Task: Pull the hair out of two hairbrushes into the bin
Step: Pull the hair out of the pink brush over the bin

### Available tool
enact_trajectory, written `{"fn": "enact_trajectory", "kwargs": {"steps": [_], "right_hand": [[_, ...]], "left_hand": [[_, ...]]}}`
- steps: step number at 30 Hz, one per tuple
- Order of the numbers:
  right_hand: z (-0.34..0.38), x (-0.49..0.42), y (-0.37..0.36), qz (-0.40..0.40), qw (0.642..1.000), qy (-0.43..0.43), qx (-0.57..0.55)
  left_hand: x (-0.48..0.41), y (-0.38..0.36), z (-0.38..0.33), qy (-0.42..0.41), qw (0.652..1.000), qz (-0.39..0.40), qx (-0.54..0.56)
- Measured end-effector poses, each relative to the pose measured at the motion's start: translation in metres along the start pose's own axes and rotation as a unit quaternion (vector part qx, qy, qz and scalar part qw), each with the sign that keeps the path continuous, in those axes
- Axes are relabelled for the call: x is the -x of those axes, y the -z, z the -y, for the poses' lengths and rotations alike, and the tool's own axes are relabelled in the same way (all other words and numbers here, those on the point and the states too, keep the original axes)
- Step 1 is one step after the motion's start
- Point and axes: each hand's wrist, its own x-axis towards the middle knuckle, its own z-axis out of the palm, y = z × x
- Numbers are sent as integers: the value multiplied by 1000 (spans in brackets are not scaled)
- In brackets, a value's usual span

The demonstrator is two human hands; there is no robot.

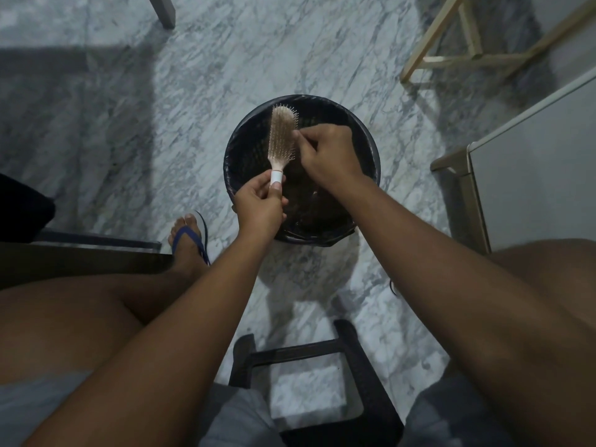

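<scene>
A pale pink hairbrush (pixel 283 133) with a white handle end stands upright over the black bin (pixel 245 150), bristles facing right. My left hand (pixel 259 206) grips the handle from below. My right hand (pixel 325 154) is at the brush's right edge, fingers curled and pinching at the bristles; whether hair is between the fingertips is too fine to tell. The bin has a black liner and a dark clump lies inside it. Only one hairbrush is in view.
The bin stands on a grey marble floor. My left foot in a blue flip-flop (pixel 190 240) is left of it. A dark stool frame (pixel 309 353) sits between my knees. A wooden frame (pixel 464 56) and a white cabinet (pixel 532 175) stand at right.
</scene>
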Motion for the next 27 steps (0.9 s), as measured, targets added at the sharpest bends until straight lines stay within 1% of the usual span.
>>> {"fn": "enact_trajectory", "kwargs": {"steps": [4, 8, 13, 15, 18, 20, 21, 23, 26, 27], "right_hand": [[1, 1, 7, -61, 997, 35, 15], [-1, 7, 13, -136, 989, 57, -10], [-2, 15, 17, -180, 980, 73, -35], [4, 15, 19, -209, 972, 88, -54], [22, 2, 30, -270, 952, 114, -87], [31, -11, 35, -294, 942, 127, -98], [31, -15, 36, -292, 943, 126, -99], [24, -14, 32, -266, 955, 98, -88], [1, 3, 22, -190, 980, 28, -55], [-7, 6, 21, -142, 989, -8, -29]], "left_hand": [[2, -7, -2, -1, 1000, 12, -5], [3, -13, -4, 2, 1000, 17, 0], [2, -20, -4, 16, 1000, 18, 5], [1, -20, -2, 45, 999, 5, 13], [-2, -9, 6, 129, 990, -31, 39], [-3, 0, 12, 141, 989, -31, 41], [-4, 3, 12, 138, 989, -28, 43], [-6, 5, 9, 123, 991, -15, 58], [-7, 5, 2, 96, 993, 1, 70], [-8, 6, 1, 89, 993, 4, 74]]}}
